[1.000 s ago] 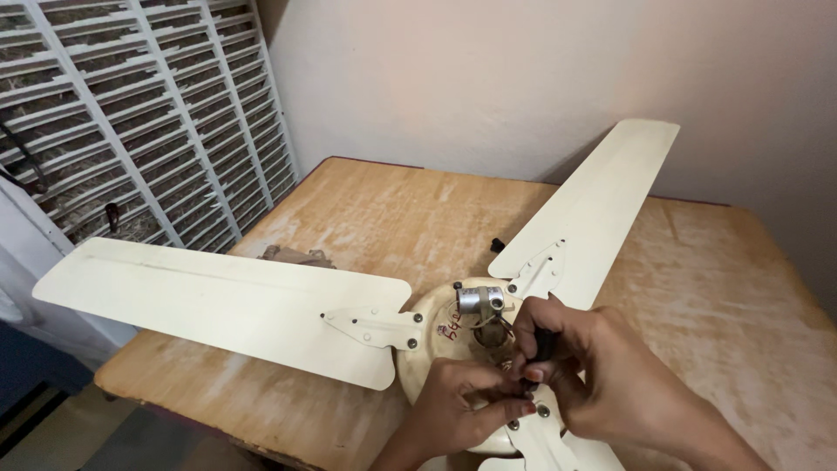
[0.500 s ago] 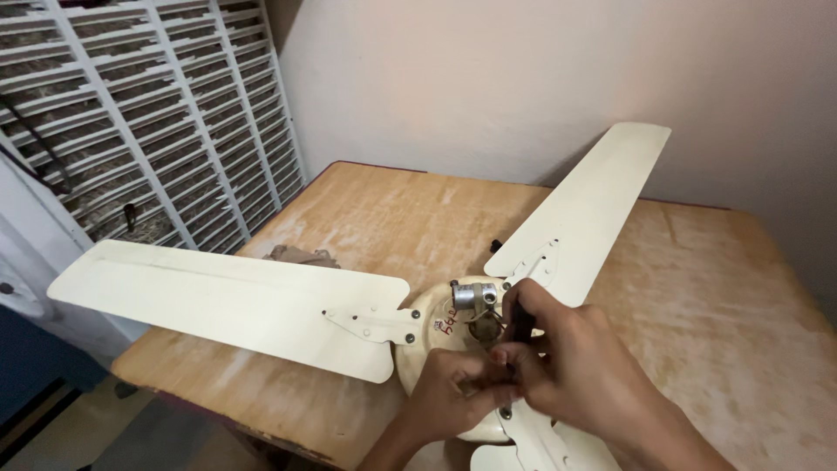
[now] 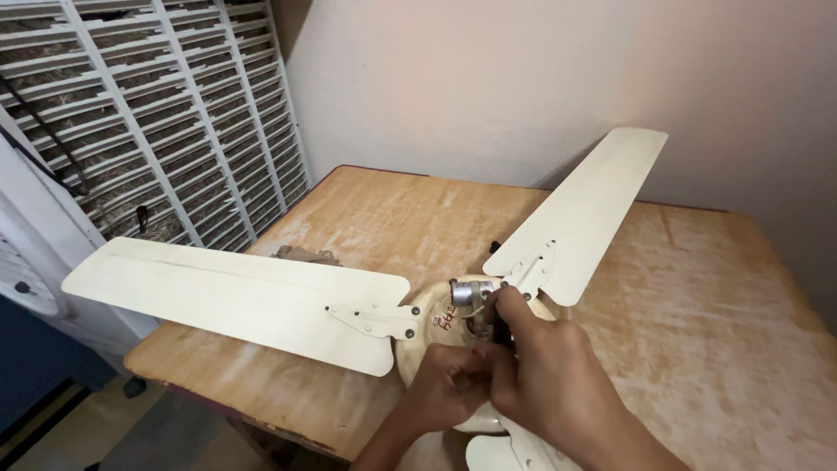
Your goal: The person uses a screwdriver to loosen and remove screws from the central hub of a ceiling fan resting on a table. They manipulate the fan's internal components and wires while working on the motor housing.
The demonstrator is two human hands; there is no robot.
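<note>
Right hand point(image 3: 545, 366) — ours, laid over the middle of the fan, fingers curled and bunched down at the hub point(image 3: 453, 327); the forefinger reaches up to touch the short metal shaft point(image 3: 469, 293). What it pinches we cannot tell; its own knuckles hide it.

Left hand point(image 3: 445, 392) — ours, tucked under and against the right, fingers closed in a narrow pinch on something small at the hub's near side. The object itself is hidden.

Ceiling fan — cream-coloured, lying flat on the wooden table point(image 3: 697, 314), hub near the front edge. One blade point(image 3: 235, 296) runs left and overhangs the table's edge; a second blade point(image 3: 584, 205) runs back and right towards the wall; a third blade point(image 3: 506, 449) shows only its root, below the hands. Screwed brackets point(image 3: 375, 316) join blades to hub.

Step in hand, as we judge it — fine work on a fitting at the shaft, both hands engaged. The next move calls for a steady pinch and small turns, with the hub kept from rotating.

Surroundings — white slatted grille point(image 3: 131, 113) at left, plain wall behind.
</note>
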